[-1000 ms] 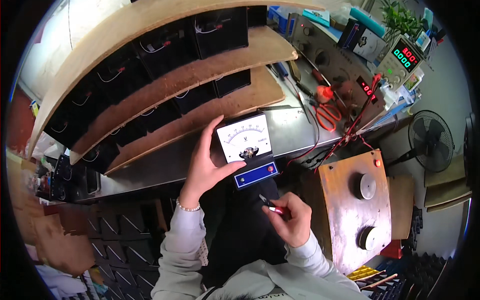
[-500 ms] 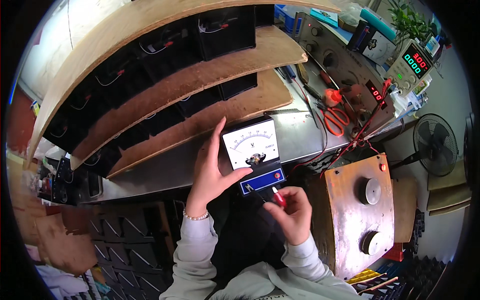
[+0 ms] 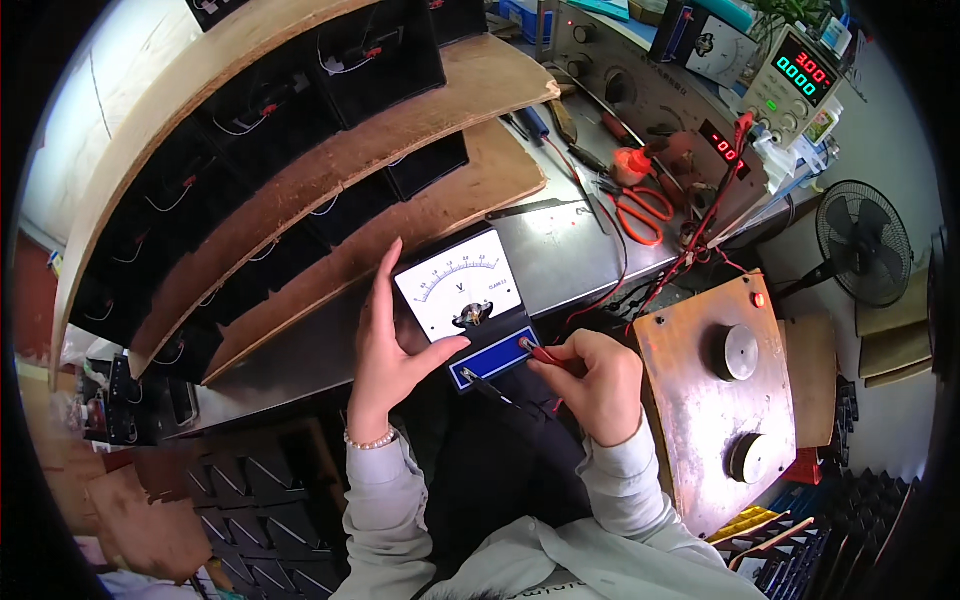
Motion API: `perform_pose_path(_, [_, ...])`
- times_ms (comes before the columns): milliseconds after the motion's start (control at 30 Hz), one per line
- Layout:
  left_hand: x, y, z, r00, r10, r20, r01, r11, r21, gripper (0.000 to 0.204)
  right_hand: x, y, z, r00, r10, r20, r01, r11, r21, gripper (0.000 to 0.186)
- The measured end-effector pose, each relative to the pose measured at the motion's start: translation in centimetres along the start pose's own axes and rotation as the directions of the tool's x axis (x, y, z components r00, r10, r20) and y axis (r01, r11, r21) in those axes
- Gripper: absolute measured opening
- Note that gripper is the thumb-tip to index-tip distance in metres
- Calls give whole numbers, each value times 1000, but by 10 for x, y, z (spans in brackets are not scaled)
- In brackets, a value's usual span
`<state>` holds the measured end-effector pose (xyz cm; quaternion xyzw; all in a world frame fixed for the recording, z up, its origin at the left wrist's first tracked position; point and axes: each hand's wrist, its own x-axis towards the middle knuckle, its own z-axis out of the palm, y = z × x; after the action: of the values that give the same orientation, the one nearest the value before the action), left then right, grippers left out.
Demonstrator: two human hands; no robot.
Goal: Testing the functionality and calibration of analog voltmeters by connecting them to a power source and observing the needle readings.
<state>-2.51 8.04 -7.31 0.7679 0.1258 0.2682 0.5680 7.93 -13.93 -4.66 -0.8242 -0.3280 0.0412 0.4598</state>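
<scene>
An analog voltmeter point(image 3: 462, 270) with a white dial, black body and blue lower strip tilts before me at the bench's front edge. My left hand point(image 3: 383, 355) grips it from the left, thumb across the front and fingers along the side. A black alligator clip point(image 3: 487, 387) sits on the terminal at the strip's left end. Pinched in my right hand point(image 3: 603, 388) is a red alligator clip point(image 3: 546, 356), its tip at the terminal on the strip's right end. Whether its jaws have closed on that terminal is too small to tell.
Curved wooden shelves point(image 3: 440, 205) with black meter housings stand at the left. Orange-handled scissors point(image 3: 645, 215), red leads and a lit power supply point(image 3: 790, 80) lie to the right. Nearer stands a metal box point(image 3: 690, 400) with two knobs; a fan point(image 3: 865, 240) is behind it.
My right hand has brought the red clip up to the right terminal. The voltmeter and my left hand appear further left in the picture, as the whole view has shifted.
</scene>
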Motion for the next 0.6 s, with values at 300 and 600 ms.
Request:
perform_pose_path(300, [0, 2, -12, 999, 34, -15, -33, 999, 37, 107, 3, 5, 6, 950, -311, 17, 311, 950, -15, 30])
perform_pose_path(600, [-12, 17, 21, 1000, 18, 7, -18, 1000, -15, 102, -11, -3, 23, 937, -345, -54, 344, 938, -32, 117])
